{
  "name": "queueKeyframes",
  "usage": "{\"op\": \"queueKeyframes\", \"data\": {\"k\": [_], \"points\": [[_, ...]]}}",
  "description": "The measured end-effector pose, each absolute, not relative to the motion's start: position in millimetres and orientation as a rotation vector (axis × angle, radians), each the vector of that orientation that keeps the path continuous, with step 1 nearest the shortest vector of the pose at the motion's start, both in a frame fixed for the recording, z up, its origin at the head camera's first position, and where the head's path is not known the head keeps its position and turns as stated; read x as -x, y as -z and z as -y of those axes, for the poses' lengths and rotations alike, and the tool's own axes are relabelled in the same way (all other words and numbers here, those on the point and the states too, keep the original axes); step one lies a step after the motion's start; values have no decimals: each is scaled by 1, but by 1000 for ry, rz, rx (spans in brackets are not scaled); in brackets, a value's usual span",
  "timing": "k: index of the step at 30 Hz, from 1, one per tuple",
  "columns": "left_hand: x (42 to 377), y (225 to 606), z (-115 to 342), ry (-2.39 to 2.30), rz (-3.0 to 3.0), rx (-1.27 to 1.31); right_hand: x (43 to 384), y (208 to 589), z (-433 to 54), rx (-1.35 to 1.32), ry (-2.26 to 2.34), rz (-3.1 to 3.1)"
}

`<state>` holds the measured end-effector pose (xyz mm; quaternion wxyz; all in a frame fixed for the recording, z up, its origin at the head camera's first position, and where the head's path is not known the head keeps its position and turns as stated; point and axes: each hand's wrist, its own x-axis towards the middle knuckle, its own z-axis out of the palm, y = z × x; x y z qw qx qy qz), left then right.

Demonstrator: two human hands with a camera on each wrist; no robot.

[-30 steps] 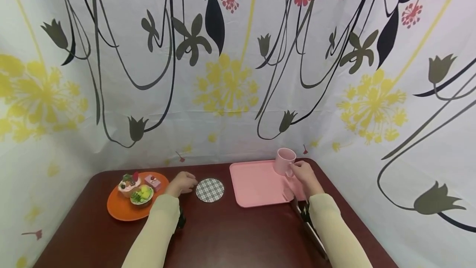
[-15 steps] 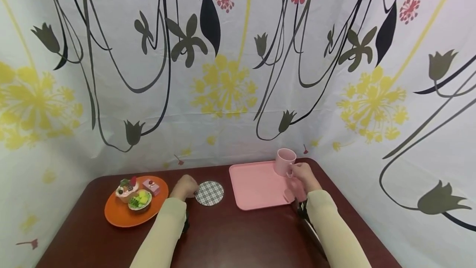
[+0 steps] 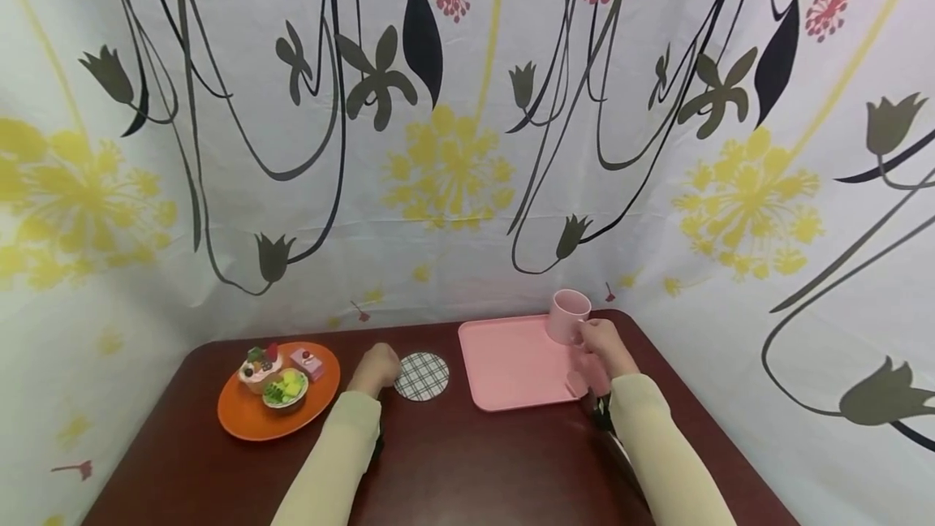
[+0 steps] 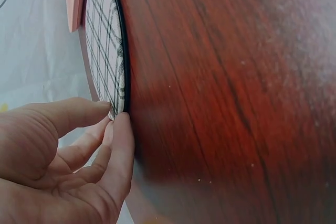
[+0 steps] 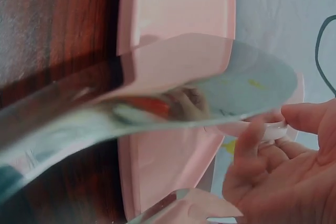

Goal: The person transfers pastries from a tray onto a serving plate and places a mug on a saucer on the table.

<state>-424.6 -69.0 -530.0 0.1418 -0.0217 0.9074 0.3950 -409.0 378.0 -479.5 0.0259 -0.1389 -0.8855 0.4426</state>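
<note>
My left hand is at the left edge of a round checked coaster on the table. In the left wrist view, thumb and fingertips pinch the rim of that coaster, thumb on its patterned face and a finger at its dark underside. My right hand holds the handle of a pink mug, which stands upright at the far right corner of a pink tray. In the right wrist view, thumb and curled fingers are around the mug handle, partly hidden by a shiny metal blade.
A shiny metal utensil with a broad blade lies across the tray edge near my right wrist, with a pronged metal piece beside it. An orange plate at left bears toy desserts. A patterned curtain hangs behind the table.
My left hand has shifted right to the coaster and its fingers have closed on the rim. My right hand stays at the mug handle. The head view has swayed slightly.
</note>
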Motion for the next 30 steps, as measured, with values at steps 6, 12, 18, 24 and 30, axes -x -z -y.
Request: {"op": "queueKeyframes", "data": {"k": [6, 12, 18, 24, 30], "points": [[434, 545, 71, -1145, -2615, 71, 412, 483, -378, 452, -1457, 2721], [432, 549, 74, -1174, -2645, 26, 416, 485, -379, 508, -1562, 2687], [401, 517, 70, -1252, -2675, 63, 417, 485, -378, 575, -1659, 2596], [392, 509, 68, -1398, -2621, 87, 416, 486, -378, 541, -1719, 2501], [394, 515, 69, -1443, -2601, 103, 416, 490, -375, 504, -1736, 2485]]}}
